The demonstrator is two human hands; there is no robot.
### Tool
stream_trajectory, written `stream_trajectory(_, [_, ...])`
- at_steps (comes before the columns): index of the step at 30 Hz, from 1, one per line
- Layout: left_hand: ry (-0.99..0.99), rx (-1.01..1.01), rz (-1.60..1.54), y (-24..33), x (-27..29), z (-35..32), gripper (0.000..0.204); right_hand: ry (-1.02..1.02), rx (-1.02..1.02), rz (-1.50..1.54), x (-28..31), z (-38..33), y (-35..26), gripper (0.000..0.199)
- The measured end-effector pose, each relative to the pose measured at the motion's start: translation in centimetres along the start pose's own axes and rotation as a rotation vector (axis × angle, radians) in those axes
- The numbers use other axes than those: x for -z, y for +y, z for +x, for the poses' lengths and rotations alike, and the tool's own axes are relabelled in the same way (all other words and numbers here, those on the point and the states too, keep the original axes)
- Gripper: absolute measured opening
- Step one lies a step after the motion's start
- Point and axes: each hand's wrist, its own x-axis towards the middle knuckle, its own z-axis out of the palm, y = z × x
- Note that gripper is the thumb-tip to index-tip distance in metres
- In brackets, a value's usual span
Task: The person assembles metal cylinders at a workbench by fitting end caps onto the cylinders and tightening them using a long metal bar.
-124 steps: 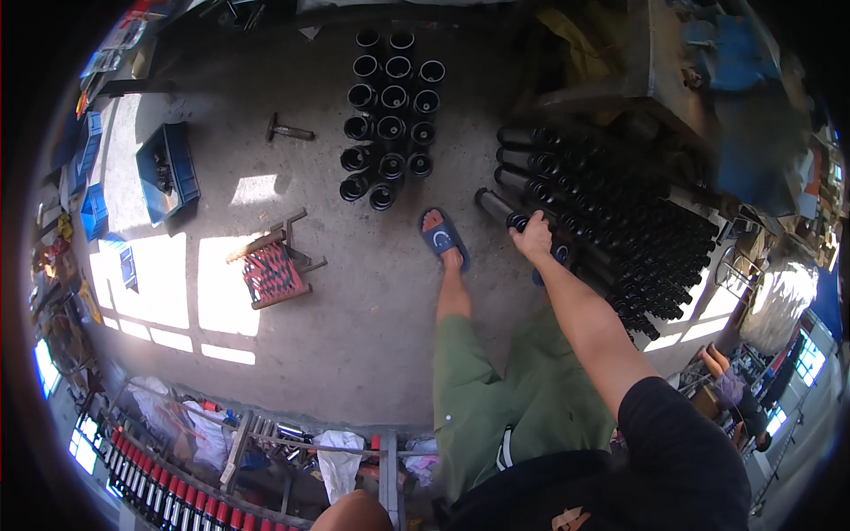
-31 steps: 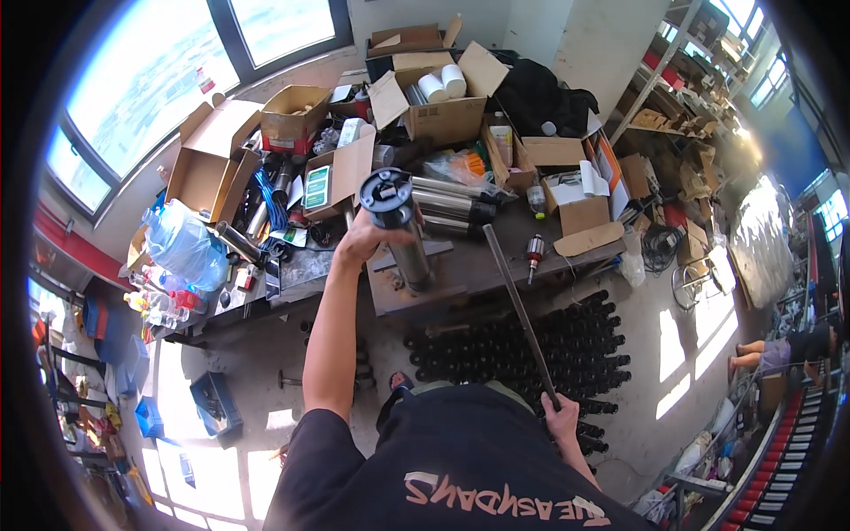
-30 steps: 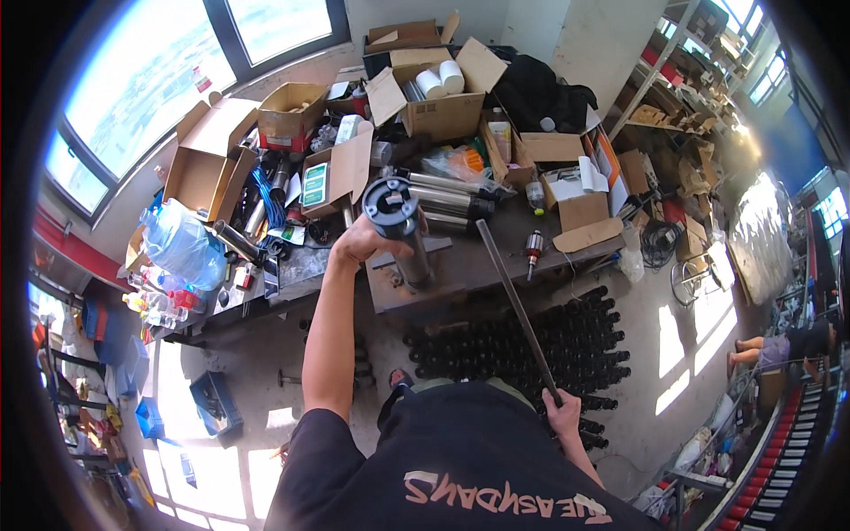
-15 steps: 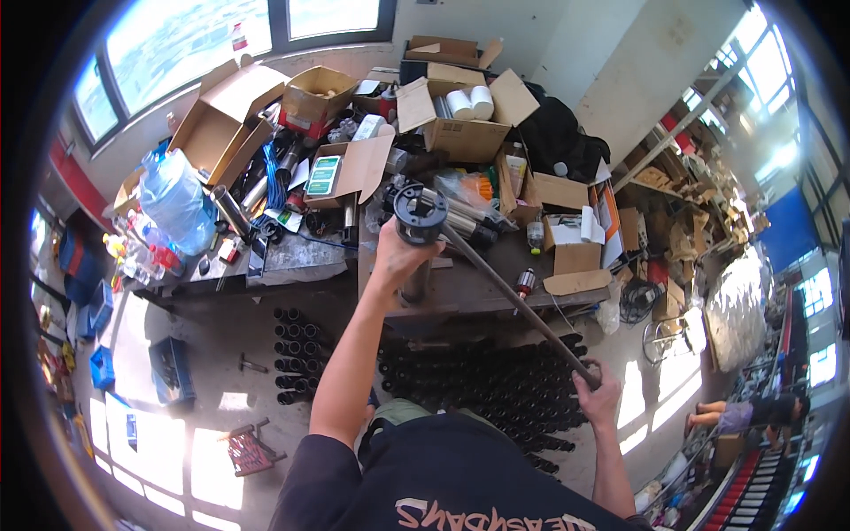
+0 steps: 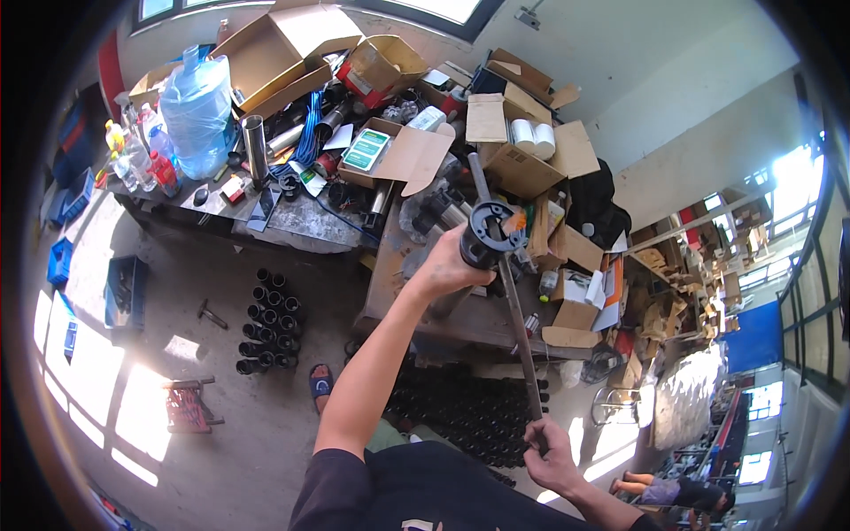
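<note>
My left hand [image 5: 447,268] is wrapped round a black ring-topped cylindrical part [image 5: 482,254] over the front of the workbench, its open end with inner lugs facing up. In my right hand [image 5: 551,456], low and to the right, is the near end of a long metal bar [image 5: 521,345]. The bar runs up to the black part, and a grey length shows again beyond it. Whether it passes through the part or behind it, I cannot tell. Below my left hand stands a grey cylinder [image 5: 449,303] at the bench's edge, partly hidden by the hand.
Cardboard boxes [image 5: 522,168], a big clear water jug [image 5: 197,115], metal tubes [image 5: 255,146] and bottles crowd the bench [image 5: 390,296]. Black cylinders [image 5: 270,323] stand in rows on the floor. A hammer [image 5: 211,313], a folding stool [image 5: 189,407] and blue bins [image 5: 126,292] lie left. Another person [image 5: 682,492] is far right.
The view has turned, shifting the bench leftward. The bar, earlier ending at the black part, now shows beyond it and slants more steeply. Both hands keep their holds.
</note>
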Motion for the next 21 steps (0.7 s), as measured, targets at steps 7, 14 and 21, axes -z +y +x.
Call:
stream_trajectory(7, [-0.058,-0.050,0.007,0.4,1.1,0.4,0.059,-0.229,0.452,-0.176,-1.5,4.0,-6.9,0.051])
stream_trajectory(14, [-0.048,0.095,0.357,0.0,-5.7,0.2,0.051,-0.266,1.391,-0.649,-8.1,21.0,-18.6,0.025])
stream_trajectory(21, [0.234,-0.165,0.374,-0.7,-9.3,-4.0,0.048,0.156,0.788,-0.846,12.1,50.0,-3.0,0.023])
